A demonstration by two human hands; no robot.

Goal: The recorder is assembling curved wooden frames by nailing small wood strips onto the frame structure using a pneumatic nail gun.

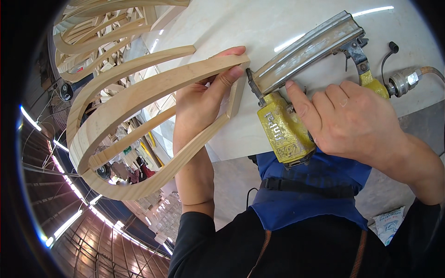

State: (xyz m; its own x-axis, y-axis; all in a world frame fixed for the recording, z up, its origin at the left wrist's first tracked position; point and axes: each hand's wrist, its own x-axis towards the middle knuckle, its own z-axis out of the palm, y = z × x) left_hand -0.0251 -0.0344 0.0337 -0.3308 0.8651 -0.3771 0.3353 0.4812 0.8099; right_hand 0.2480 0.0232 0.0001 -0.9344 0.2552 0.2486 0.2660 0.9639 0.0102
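Observation:
My left hand is closed around the end of a curved, pale wooden frame, thumb on the near side of its upper strip and fingers behind. The frame's bent strips loop out to the left, and a short crosspiece joins them at the right. My right hand grips a yellow air nail gun, with the index finger stretched along its body. The gun's long metal magazine points up and right. Its nose is close to the frame's corner; I cannot tell whether they touch.
A pale worktable lies beneath the gun. An air hose with a metal coupling runs off right. More curved wooden frames are piled at the far left. A printed white sack rests on the floor at lower right.

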